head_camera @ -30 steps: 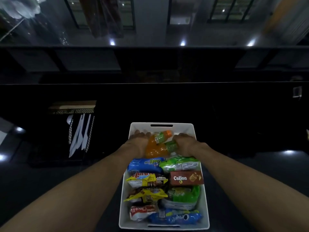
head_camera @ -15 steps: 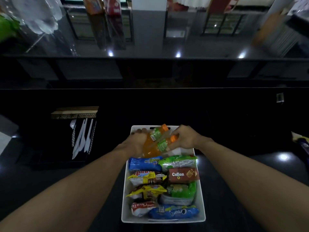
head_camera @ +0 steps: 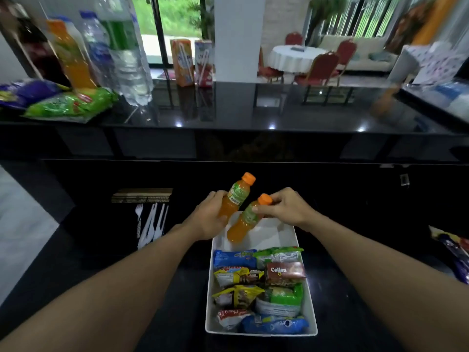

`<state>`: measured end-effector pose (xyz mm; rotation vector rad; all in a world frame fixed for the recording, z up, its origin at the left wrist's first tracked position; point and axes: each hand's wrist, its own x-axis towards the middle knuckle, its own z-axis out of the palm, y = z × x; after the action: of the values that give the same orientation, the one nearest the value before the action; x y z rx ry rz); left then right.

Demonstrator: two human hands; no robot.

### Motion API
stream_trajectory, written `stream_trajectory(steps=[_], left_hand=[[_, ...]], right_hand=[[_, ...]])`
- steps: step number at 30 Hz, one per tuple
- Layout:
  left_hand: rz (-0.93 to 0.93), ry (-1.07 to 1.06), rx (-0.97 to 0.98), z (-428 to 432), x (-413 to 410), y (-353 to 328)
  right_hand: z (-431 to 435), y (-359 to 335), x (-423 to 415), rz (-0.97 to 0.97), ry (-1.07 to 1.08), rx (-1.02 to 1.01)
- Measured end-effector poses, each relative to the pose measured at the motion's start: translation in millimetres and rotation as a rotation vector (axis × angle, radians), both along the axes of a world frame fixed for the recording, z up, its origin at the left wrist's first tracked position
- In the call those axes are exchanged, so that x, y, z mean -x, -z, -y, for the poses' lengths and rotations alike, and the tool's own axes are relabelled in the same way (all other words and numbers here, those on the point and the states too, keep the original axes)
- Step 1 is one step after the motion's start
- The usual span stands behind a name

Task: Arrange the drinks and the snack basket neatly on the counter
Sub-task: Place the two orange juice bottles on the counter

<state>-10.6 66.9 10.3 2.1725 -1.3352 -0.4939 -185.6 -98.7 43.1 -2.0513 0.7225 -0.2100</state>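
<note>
Gripping 1 orange bottle (head_camera: 234, 198) each, left hand (head_camera: 209, 218), right hand (head_camera: 284, 209), caps tilted up-right.

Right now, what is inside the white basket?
The white basket holds snack packets in two rows. Its far end is bare. Anything beneath the packets is hidden.

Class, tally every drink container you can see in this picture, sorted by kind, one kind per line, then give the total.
Small orange juice bottles held in the hands: 2
Tall orange juice bottles on the upper counter: 1
Clear water bottles on the upper counter: 2
Juice cartons with straws: 2
Total: 7
</note>
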Motion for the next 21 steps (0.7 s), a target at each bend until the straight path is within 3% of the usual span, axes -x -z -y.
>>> stream_trajectory(steps=[6,13,21], left_hand=[[-0.036,-0.022,0.248,-22.6,-11.9,-52.7],[0.046,-0.059,0.470,-30.8,-25.8,-113.4],[0.176,-0.170,0.574,-13.2,-60.1,-170.0]], right_hand=[[-5.7,-47.9,-16.4,0.209,0.014,-0.132],[-9.3,-115.6,-47.2,0.414,0.053,0.035],[-3.9,-192.9,-91.2,0.632,0.052,-0.052]])
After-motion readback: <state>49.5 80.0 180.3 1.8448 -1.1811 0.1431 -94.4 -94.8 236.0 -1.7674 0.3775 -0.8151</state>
